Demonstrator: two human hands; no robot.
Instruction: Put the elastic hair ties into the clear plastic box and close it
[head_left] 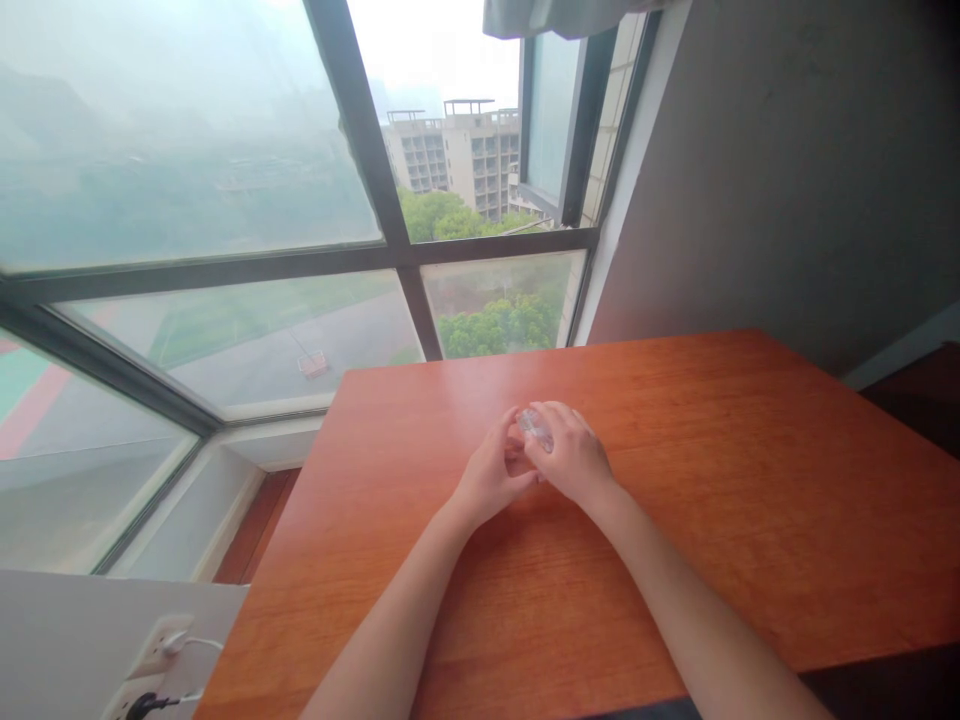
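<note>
Over the middle of the table, both hands meet around a small clear object (535, 429), shiny and see-through like plastic or glass; its exact kind does not show. My right hand (574, 452) is closed on it, with the thumb along its near side and the fingers over the far side. From the left, my left hand (491, 470) curls in, its index fingertip at the object's left edge and its thumb reaching under the right hand. The left hand's other fingers bend inward and are partly hidden, as is the object's underside.
A reddish-brown wooden table (735, 480) spreads beneath my arms. Beyond its far edge stand dark-framed windows (300, 265), one pane open. A grey wall (750, 180) rises on the right. At the lower left, wall sockets (159, 645) hold plugs with cords.
</note>
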